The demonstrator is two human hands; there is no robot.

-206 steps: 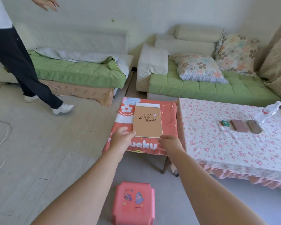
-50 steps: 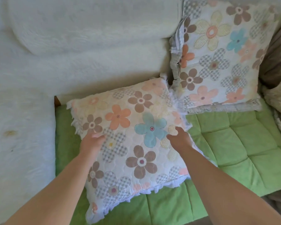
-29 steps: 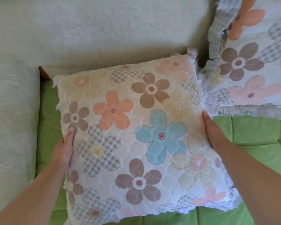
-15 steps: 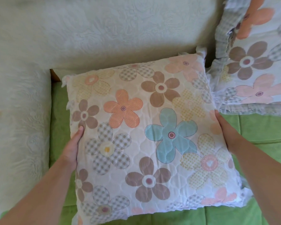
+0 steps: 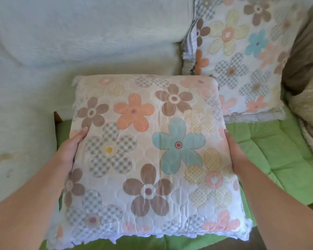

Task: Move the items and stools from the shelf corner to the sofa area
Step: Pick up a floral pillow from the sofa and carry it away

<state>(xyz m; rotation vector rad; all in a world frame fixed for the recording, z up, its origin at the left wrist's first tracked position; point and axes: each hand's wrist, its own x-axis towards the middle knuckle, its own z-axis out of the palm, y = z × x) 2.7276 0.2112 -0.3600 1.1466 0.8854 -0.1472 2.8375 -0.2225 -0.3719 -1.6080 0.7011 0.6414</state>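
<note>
A square white cushion (image 5: 152,150) printed with orange, brown, blue and checked flowers fills the middle of the head view, held flat above the green sofa seat (image 5: 282,156). My left hand (image 5: 70,148) grips its left edge with the thumb on top. My right hand (image 5: 233,150) grips its right edge, fingers hidden under the cushion. No stools or shelf items are in view.
A second flowered cushion (image 5: 238,56) leans upright against the sofa back at the right. The cream sofa backrest (image 5: 90,29) runs across the top and a cream armrest (image 5: 20,123) stands at the left. A beige throw (image 5: 307,98) lies at the far right.
The cushion has come up off the seat and toward me, held by both hands at its sides. My view has pulled back, so the second cushion shows more fully.
</note>
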